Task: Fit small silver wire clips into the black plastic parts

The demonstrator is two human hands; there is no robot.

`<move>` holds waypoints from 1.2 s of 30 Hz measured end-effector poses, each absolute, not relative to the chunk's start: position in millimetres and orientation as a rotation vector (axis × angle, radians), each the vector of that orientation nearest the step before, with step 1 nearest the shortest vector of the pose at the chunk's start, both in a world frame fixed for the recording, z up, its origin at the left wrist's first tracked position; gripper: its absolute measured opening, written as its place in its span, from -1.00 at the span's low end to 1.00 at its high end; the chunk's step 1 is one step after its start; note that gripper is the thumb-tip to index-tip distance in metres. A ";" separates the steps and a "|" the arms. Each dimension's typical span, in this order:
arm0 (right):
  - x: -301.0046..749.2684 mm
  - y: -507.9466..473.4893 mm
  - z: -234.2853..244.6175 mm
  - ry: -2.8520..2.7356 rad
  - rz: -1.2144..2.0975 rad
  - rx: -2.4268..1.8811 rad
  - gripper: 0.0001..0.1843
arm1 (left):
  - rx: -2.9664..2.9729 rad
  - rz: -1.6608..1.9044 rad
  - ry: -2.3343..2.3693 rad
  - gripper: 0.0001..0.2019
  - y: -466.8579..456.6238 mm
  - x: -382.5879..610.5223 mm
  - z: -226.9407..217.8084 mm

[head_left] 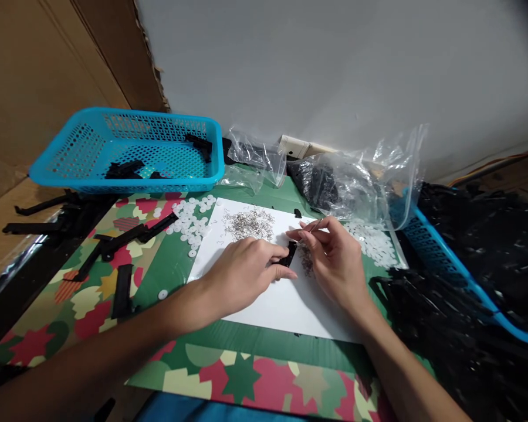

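Far left: A blue basket (127, 149) is sitting at the back of the patterned mat (92, 293), with a few dark pieces lying inside it.
Left of the paper: Long black plastic strips (127, 234) are lying loose on the mat, and a scatter of white discs (191, 220) is spreading up to the paper's left edge.
Paper: A white sheet (268, 305) is lying flat in front of you, with a heap of tiny metal bits (249, 224) sitting near its far edge.
Your left hand: Your left hand (242, 272) is resting on the sheet, thumb and fingers closing around the small black part (290, 255).
The part: It is sitting near the middle of the sheet, between your two hands and just above the paper.
Your right hand: Your right hand (334, 258) is pinching a thin pin (314, 225) between thumb and forefinger, its fingertips nearly touching the part's upper end.
Behind: Clear plastic bags (361, 176) are slumping against the wall.
Right: More white discs (372, 240) are lying beside a second blue basket (440, 258), and a heap of black strips (466, 293) is spilling over it.
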State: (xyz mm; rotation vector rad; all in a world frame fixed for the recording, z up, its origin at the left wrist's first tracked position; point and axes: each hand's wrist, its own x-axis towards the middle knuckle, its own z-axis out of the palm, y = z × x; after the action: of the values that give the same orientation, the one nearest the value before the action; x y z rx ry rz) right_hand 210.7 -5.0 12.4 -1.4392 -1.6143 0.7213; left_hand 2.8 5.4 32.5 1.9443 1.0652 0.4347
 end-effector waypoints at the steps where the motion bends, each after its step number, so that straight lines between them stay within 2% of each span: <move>1: 210.8 -5.1 11.9 -1.603 0.730 -1.433 -0.81 | 1.929 0.444 1.053 -0.78 5.2 2.5 32.4; 8: 214.0 -3.4 4.8 -1.569 0.799 -1.385 -0.75 | 1.872 0.484 1.022 -0.81 4.7 1.3 29.0; 14: 211.0 -1.9 3.4 -1.537 0.836 -1.347 -0.75 | 1.823 0.508 0.992 -0.77 6.7 0.9 25.8; 20: 211.0 -2.8 6.4 -1.533 0.878 -1.321 -0.78 | 1.758 0.475 0.995 -0.83 5.7 0.9 19.6; 36: 211.6 3.3 10.5 -1.566 0.854 -1.251 -0.80 | 1.738 0.442 0.990 -0.75 10.1 1.9 21.0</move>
State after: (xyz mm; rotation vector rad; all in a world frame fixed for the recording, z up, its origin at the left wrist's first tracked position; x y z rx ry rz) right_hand 211.6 3.3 10.5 -1.2514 -1.5661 0.8540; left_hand 1.9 10.1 21.0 1.7384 0.9896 0.4418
